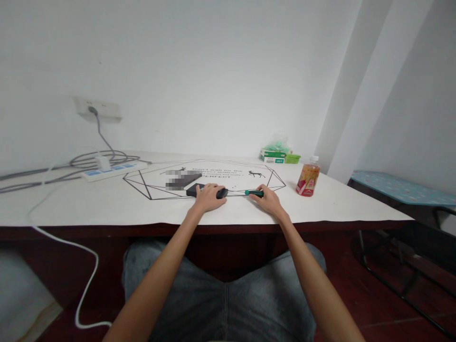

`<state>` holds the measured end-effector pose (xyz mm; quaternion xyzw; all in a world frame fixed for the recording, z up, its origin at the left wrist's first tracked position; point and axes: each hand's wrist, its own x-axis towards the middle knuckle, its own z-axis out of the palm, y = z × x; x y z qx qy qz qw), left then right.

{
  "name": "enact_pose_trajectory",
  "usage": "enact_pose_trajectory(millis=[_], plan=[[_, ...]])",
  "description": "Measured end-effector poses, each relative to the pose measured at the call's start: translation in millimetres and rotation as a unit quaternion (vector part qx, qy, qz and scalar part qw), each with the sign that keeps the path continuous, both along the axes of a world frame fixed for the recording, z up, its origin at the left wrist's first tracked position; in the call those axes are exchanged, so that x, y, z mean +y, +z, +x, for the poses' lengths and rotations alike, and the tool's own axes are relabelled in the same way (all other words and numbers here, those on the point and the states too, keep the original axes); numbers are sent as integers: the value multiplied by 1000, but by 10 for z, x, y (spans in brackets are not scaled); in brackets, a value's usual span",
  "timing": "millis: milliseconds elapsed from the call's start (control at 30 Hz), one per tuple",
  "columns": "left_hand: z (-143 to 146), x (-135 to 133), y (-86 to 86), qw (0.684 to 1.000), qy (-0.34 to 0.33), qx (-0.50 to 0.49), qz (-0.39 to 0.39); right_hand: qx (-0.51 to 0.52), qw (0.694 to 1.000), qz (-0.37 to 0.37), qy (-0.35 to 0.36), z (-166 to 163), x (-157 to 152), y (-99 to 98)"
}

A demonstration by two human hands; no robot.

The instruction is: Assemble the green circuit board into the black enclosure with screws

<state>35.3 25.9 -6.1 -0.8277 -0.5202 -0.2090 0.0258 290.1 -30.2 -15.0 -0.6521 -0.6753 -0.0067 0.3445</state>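
Note:
My left hand (209, 197) lies over a black rectangular box (192, 191) near the table's front edge, its fingers closed around the box. The box shows on both sides of the hand, and its middle is hidden under the fingers. To the right, my right hand (268, 199) grips a green-and-black screwdriver (255, 193) by its handle, held low and roughly level over the table. The handle's green end points left, towards the box, with a gap between them. Behind my left hand lies a dark flat object (188, 180), partly blurred out by pixelation.
A white table mat (221, 209) with printed lines and text covers the table. A drink bottle (308, 178) stands at the right. Green-and-white boxes (272, 156) sit at the back. On the left are a power strip (114, 171) and coiled cables (96, 159); a white cable (96, 266) hangs over the front edge.

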Motion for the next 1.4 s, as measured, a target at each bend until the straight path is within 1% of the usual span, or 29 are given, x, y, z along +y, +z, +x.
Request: enact_pose_trajectory(millis=[167,267,367,533,667,833,1000,1233,1400], plan=[[14,-7,8,1000,3,6,1,-22,1000,-3,-7,-30,-29,36],[18,-23,21,1000,5,5,-1,6,1000,-5,6,-39,-52,44],[17,-35,32,1000,2,0,-4,29,1000,-5,4,-23,-50,33],[12,-21,23,1000,-2,-2,-1,17,1000,-10,-7,-20,-16,38],[13,-15,19,1000,1,-1,3,28,999,-22,4,-38,-27,61],[16,-23,29,1000,2,-7,0,54,998,-14,5,-5,-32,41],[14,-3,15,1000,4,-12,-1,45,999,1,10,7,12,19],[5,4,-1,1000,3,-11,2,72,997,-14,16,-9,-36,46],[10,5,6,1000,4,-10,-1,46,999,2,20,-2,-22,41]])
